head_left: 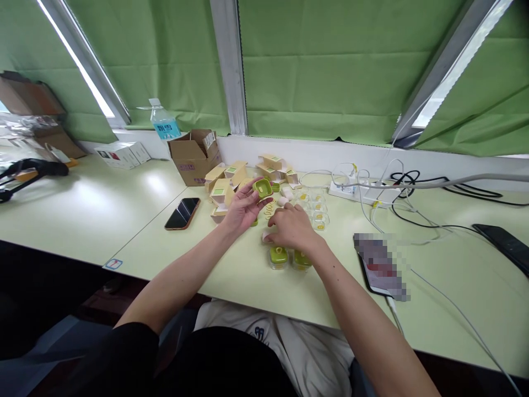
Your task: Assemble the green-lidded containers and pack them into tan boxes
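My left hand (243, 210) is raised over the table and grips a small green lid (263, 188) by its edges, its hollow side facing me. My right hand (291, 225) bends down with curled fingers beside a row of thin yellow rings (269, 209). Its fingertips are partly hidden, and a pale piece (266, 237) shows by the thumb. In front of that hand stand two clear containers with green lids, the left container (278, 257) and the right container (301, 260). Several clear cups (319, 216) with yellow centres are grouped to the right.
Opened small cartons (223, 190) pile up behind my left hand, near a cardboard box (194, 160) and a water bottle (163, 118). One phone (182, 213) lies left, another phone (380, 267) right on a cable. A power strip (363, 192) with tangled cords runs along the wall.
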Available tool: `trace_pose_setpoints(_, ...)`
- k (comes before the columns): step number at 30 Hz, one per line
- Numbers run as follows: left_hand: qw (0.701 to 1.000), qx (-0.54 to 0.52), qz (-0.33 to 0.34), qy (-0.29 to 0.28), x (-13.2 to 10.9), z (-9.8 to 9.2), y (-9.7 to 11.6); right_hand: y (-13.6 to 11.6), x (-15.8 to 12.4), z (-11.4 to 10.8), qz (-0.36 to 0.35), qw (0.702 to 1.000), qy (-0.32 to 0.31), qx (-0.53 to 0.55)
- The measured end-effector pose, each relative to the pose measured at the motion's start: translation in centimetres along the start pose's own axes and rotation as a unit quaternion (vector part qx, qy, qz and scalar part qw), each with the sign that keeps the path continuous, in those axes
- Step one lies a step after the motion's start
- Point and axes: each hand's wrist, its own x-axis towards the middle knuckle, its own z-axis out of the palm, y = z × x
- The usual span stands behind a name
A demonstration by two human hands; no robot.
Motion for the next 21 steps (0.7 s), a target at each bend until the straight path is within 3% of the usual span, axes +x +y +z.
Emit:
trace_pose_setpoints(4, 1.000, 0.003, 0.003, -0.010, -0.1, 0.2, 0.0, -1.8, 1.0, -0.7, -0.024, 0.997, -0.051, -0.055)
trace_pose_setpoints(8, 1.000, 0.006, 0.007, -0.009, -0.1, 0.1, 0.0, -2.1, 1.0, -0.8, -0.022, 0.996, -0.064, -0.058)
trace_pose_setpoints(11, 1.000, 0.014, 0.013, -0.005, -0.1, 0.1, 0.0, -0.7, 0.0, -0.7, -0.012, 0.999, -0.030, 0.030)
trace_pose_setpoints(13, 1.000, 0.022, 0.020, -0.006, -0.1, 0.2, 0.0, 0.8, -0.7, -0.5, 0.013, 0.987, 0.037, 0.158)
trace_pose_setpoints(15, 0.999, 0.035, 0.029, -0.010, -0.1, 0.3, -0.1, 2.2, -1.3, -0.5, 0.031, 0.936, 0.128, 0.327)
trace_pose_setpoints(18, 0.996, 0.069, 0.048, -0.016, -0.3, 0.5, -0.5, 3.5, -1.5, -0.5, 0.052, 0.821, 0.251, 0.510)
trace_pose_setpoints(21, 0.991, 0.113, 0.062, -0.021, -0.6, 0.8, -0.7, 3.7, -1.3, -0.7, 0.068, 0.742, 0.282, 0.604)
